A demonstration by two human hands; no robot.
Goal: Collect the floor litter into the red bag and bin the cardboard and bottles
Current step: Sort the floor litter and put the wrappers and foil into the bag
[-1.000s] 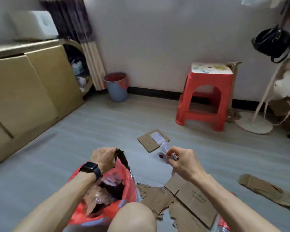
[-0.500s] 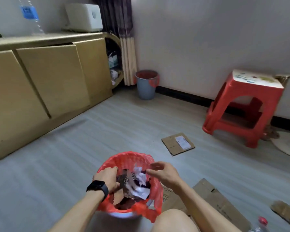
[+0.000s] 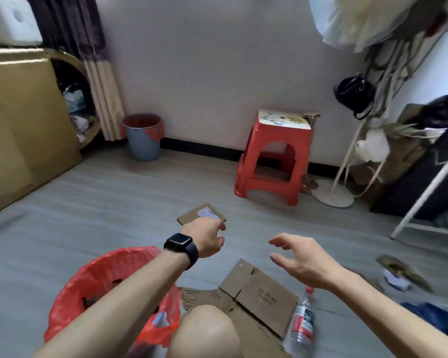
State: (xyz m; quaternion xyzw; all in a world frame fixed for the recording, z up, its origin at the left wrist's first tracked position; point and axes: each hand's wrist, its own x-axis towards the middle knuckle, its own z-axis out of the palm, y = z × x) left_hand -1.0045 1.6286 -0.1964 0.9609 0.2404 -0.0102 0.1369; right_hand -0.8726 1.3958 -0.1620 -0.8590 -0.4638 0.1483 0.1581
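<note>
Left hand (image 3: 204,237) off bag (image 3: 70,293), bottle (image 3: 303,324) — cap (image 3: 309,290) away

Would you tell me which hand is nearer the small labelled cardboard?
Left: the left hand is at the near edge of the labelled cardboard; the right hand hovers further right.

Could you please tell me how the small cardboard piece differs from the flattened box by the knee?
The small cardboard piece bears a white label; the flattened box only faint print. The piece is one panel; the box has several creased panels and looks larger. Both are brown, flat on the floor.
</note>
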